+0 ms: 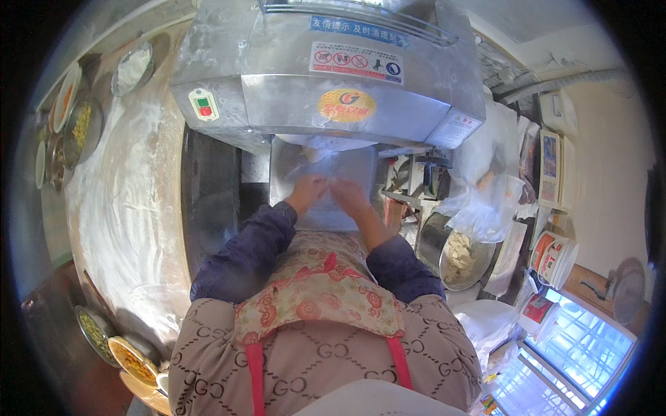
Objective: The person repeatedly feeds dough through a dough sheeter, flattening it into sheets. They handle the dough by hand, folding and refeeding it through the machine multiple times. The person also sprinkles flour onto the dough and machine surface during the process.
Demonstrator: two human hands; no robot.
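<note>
My left hand [308, 191] and my right hand [350, 196] are close together, fingertips nearly meeting, over a metal tray [323, 218]. Both are blurred, and I cannot tell whether anything is between the fingers. The tray juts out from beneath a steel dough-pressing machine [291, 99], just above my apron [322, 291]. Pale dough [314, 154] shows at the machine's lower opening, beyond my fingers. Part of it is hidden under the machine's front cover. Flour dusts the tray and the metal around it.
A floured worktop [130, 197] runs along the left, with a bowl of flour [133, 70] and several bowls of chopped fillings. The machine's switch box [204, 105] faces me. To the right stand a metal bowl of dough [460, 260], a plastic bag [481, 213] and a white bucket [554, 260].
</note>
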